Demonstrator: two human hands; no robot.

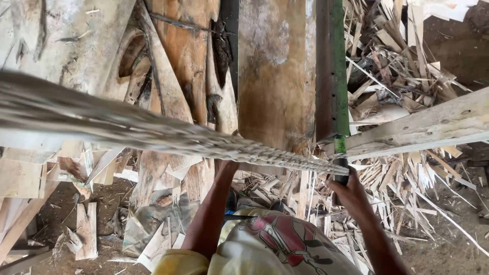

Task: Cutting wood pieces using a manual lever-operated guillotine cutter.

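Observation:
A long bundle of thin pale wood strips [153,130] runs slantwise from the left edge down to the middle right. My left hand [227,167] reaches up beneath this bundle; only the wrist shows and the fingers are hidden behind the strips. My right hand [350,196] is closed around a dark handle [340,175] at the bundle's right end. The handle sits just below an upright green metal rail [339,66]. A wide brown plank [275,76] stands beside the rail.
Rough slabs and offcuts [168,76] lie at the left and top. A heap of splintered wood scraps [397,71] covers the ground on the right. A pale beam [433,125] crosses there. The floor is bare dirt [453,244].

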